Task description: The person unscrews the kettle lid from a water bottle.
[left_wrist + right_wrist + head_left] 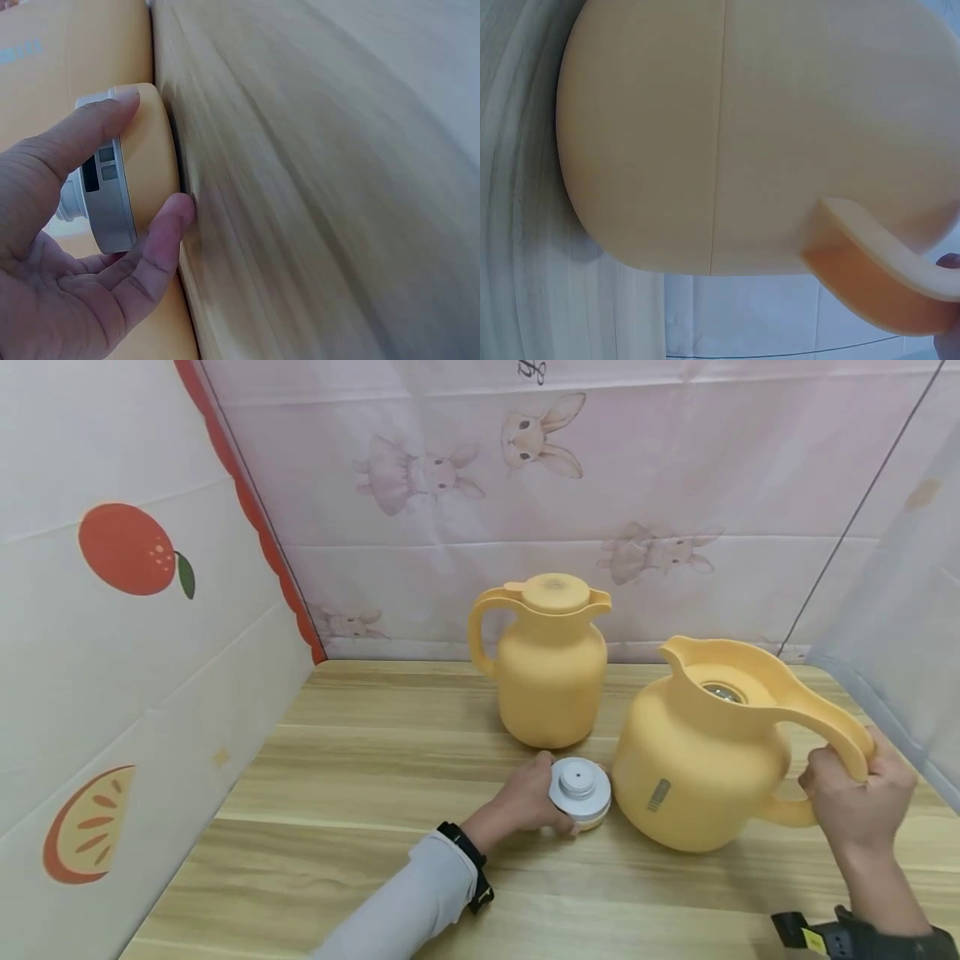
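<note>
My left hand (pixel 528 797) grips a round lid (pixel 580 789) by its side. The lid lies upside down on the wood-grain table, its grey plug facing up and its yellow top down. In the left wrist view, thumb and fingers hold the lid's yellow rim (pixel 150 154). Over on the right, my right hand (pixel 862 797) is wrapped round the handle of a large yellow thermos jug (pixel 697 768). The jug's mouth is uncovered and shows a shiny opening. The right wrist view is mostly filled by the jug's side (pixel 705 135); only a bit of that hand shows.
A smaller yellow thermos jug (pixel 552 672), with its lid on, stands behind the loose lid. The wooden table (pixel 360 768) meets a printed sheet with rabbits (pixel 450 560) at the back. Further sheets hang on the left and right.
</note>
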A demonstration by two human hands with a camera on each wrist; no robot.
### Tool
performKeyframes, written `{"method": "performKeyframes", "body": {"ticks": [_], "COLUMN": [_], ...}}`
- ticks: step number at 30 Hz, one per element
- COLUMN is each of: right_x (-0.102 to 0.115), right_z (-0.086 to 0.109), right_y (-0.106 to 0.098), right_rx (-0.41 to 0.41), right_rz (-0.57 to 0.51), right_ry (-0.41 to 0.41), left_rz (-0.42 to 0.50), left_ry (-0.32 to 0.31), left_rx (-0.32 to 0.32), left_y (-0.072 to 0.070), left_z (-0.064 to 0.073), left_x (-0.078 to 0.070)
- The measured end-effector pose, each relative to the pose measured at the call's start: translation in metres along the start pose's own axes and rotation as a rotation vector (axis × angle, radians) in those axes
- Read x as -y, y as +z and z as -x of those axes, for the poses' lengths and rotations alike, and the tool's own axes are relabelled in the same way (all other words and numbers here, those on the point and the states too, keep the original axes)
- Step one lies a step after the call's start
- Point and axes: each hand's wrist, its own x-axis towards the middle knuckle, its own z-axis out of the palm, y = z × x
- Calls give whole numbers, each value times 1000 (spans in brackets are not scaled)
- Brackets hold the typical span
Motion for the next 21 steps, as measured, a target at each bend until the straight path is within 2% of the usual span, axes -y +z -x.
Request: {"method": "performKeyframes", "body": {"ticks": [5, 9, 16, 21], "right_x": [-7, -11, -18, -23], "right_z": [-7, -11, -20, -26], "right_y": [-4, -4, -6, -9], "right_rx": [-29, -53, -104, -137], "right_rz": [41, 84, 103, 138], "right_ry": [-50, -52, -32, -70], "left_rz": [37, 87, 91, 104], "left_ry": [-15, -35, -62, -98], "left_rx": [-23, -43, -100, -152], "left_y": [9, 17, 29, 44], "left_z": [-10, -18, -31, -41], "left_x": [-8, -11, -23, -35]}}
